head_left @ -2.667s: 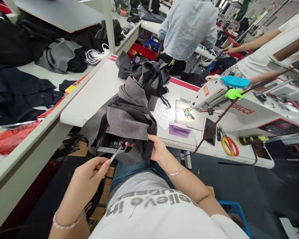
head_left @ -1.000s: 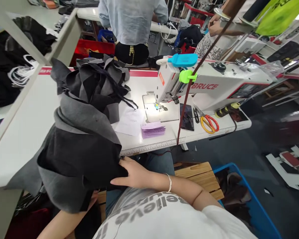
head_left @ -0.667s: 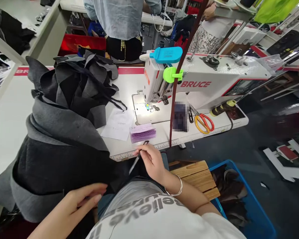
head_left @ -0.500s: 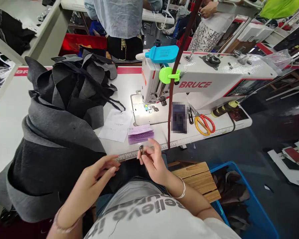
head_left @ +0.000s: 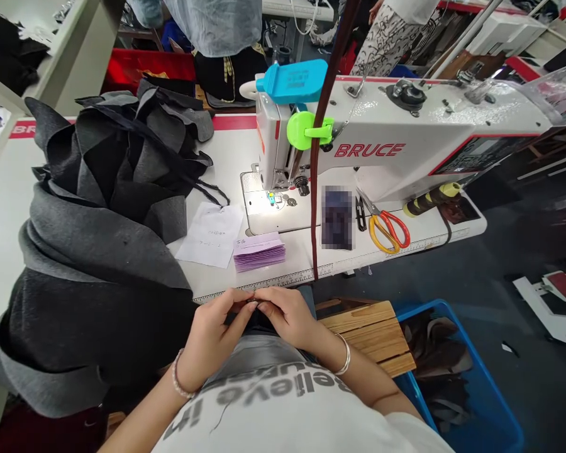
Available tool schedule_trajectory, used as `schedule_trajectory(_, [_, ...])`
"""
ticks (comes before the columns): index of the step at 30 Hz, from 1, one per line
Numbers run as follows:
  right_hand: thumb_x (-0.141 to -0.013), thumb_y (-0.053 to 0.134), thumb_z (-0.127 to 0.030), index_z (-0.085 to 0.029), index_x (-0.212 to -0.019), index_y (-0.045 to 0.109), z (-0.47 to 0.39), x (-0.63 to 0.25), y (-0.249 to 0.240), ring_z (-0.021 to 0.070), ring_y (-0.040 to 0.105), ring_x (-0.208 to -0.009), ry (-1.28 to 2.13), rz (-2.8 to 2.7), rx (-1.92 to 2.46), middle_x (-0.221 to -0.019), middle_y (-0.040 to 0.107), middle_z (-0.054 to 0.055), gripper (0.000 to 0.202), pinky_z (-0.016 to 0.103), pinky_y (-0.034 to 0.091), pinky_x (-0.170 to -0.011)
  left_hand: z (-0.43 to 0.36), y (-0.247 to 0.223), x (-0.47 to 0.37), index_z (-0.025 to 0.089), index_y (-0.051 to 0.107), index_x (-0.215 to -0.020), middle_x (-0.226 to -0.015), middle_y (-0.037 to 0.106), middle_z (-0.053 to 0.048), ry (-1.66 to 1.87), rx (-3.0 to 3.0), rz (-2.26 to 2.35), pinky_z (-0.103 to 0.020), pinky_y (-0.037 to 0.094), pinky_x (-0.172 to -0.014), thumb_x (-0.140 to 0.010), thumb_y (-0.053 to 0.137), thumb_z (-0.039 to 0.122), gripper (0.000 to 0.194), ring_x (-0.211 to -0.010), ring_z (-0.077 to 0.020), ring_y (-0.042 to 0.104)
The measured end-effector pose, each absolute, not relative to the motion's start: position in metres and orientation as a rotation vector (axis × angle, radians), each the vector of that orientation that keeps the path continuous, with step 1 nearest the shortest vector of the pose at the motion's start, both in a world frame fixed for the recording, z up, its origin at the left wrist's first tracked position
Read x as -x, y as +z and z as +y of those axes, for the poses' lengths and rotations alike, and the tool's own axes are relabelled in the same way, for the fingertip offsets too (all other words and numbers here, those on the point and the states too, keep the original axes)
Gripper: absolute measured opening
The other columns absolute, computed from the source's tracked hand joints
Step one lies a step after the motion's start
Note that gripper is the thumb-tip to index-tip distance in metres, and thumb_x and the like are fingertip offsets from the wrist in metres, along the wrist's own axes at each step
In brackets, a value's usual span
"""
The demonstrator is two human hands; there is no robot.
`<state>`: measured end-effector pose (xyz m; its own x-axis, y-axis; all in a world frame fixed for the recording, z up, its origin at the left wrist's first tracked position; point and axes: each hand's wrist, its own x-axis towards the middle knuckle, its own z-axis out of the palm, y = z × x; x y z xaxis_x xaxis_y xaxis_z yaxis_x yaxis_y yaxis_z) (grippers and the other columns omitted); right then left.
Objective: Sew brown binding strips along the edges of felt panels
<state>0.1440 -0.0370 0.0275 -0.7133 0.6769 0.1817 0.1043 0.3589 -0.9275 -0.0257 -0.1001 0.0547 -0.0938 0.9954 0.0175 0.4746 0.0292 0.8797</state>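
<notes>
My left hand (head_left: 217, 327) and my right hand (head_left: 287, 318) meet in front of the table edge, fingertips pinched together. Between them is a small dark metal piece (head_left: 252, 301), about the size of a bobbin case, mostly covered by my fingers. Just beyond my hands, a stack of purple paper slips (head_left: 259, 253) lies on the table beside a white sheet with writing (head_left: 212, 234). Behind these stands a white sewing machine (head_left: 372, 148), its lamp lighting the needle plate (head_left: 259, 217).
A big heap of grey and black fabric (head_left: 104, 251) covers the table's left. Scissors (head_left: 389, 229) and a thread cone (head_left: 431, 200) lie at right. A dark brown strip (head_left: 316, 189) hangs before the machine. Below are a wooden stool (head_left: 368, 333) and blue bin (head_left: 493, 390). A person (head_left: 217, 28) is behind.
My left hand has moved right to meet my right hand and now pinches at the metal piece, which my right hand alone held before. The view has shifted slightly.
</notes>
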Motion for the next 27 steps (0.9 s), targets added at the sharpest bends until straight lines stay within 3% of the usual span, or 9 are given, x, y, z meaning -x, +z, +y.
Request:
schedule_trajectory(3, [-0.096,0.048,-0.033,-0.019,-0.114,0.056,-0.035,-0.146,0.03,0.0155,0.059,-0.074,1.384,-2.088,0.765,-0.087,0.066,0.005,0.024,0.028,0.046,-0.07,-0.101,0.059,0.026,0.018,0.063,-0.092,-0.076,0.071,-0.003,1.031,-1.435,1.646,-0.021,0.052,-0.062,-0.086,0.06,0.027,0.012,-0.066,-0.0145,0.067])
schedule_trajectory(7, [-0.084,0.067,-0.035,-0.02,-0.109,0.051,-0.038,-0.155,0.036,0.0088,0.041,-0.051,1.432,-1.768,0.919,-0.063,0.049,-0.006,0.033,0.022,0.036,-0.052,-0.101,0.064,0.031,0.017,0.058,-0.087,-0.069,0.067,-0.001,1.114,-1.164,1.598,-0.022,0.054,-0.06,-0.086,0.061,0.029,0.012,-0.062,-0.0136,0.066])
schedule_trajectory(10, [-0.088,0.061,-0.03,-0.024,-0.088,0.049,-0.041,-0.163,0.05,0.0081,0.033,-0.047,1.374,-1.235,0.809,-0.056,0.036,-0.009,0.013,0.021,0.032,-0.049,-0.098,0.059,0.029,0.016,0.058,-0.092,-0.07,0.067,-0.002,1.073,-0.899,1.4,-0.025,0.056,-0.06,-0.086,0.062,0.034,0.019,-0.063,-0.0146,0.065])
schedule_trajectory(14, [-0.09,0.056,-0.031,-0.026,-0.078,0.041,-0.044,-0.166,0.073,0.0077,0.016,-0.039,1.365,-0.872,0.61,-0.05,0.022,-0.011,0.019,0.019,0.024,-0.04,-0.092,0.042,0.01,0.013,0.063,-0.113,-0.08,0.069,-0.006,0.964,-0.67,1.16,-0.028,0.057,-0.069,-0.086,0.064,0.039,0.038,-0.072,-0.0152,0.066])
schedule_trajectory(22, [-0.089,0.053,-0.037,-0.028,-0.078,0.034,-0.047,-0.158,0.078,0.008,0.009,-0.037,1.345,-0.856,0.666,-0.047,0.017,-0.012,0.025,0.019,0.021,-0.037,-0.09,0.029,-0.013,0.011,0.07,-0.098,-0.071,0.063,-0.005,0.86,-0.441,0.843,-0.022,0.048,-0.061,-0.082,0.069,0.033,0.027,-0.065,-0.012,0.06])
schedule_trajectory(27, [-0.089,0.051,-0.032,-0.03,-0.086,0.037,-0.043,-0.165,0.081,0.0089,0.008,-0.038,1.318,-0.777,0.655,-0.048,0.016,-0.012,0.015,0.019,0.019,-0.037,-0.09,0.025,-0.009,0.01,0.069,-0.096,-0.069,0.061,-0.005,0.868,-0.399,0.815,-0.021,0.045,-0.059,-0.083,0.067,0.032,0.026,-0.063,-0.0114,0.057])
